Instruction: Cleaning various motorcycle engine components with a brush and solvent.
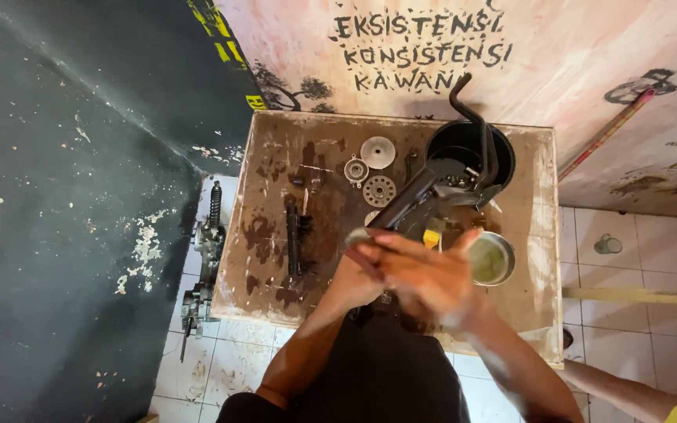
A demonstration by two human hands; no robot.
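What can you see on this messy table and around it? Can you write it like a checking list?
Surface: a worn, stained brown table against a painted wall.
Job's things: the left hand and right hand are pressed together, blurred; whether they hold anything cannot be told.
Clutter: a long black metal part leaning into a black tub, round metal discs, a dark bar, a small round tin.
Grippers: bare hands, overlapping above the table's front edge.
Cables: nothing seen.
Surroundings: white floor tiles, an engine part on the floor at left, another person's arm at lower right.
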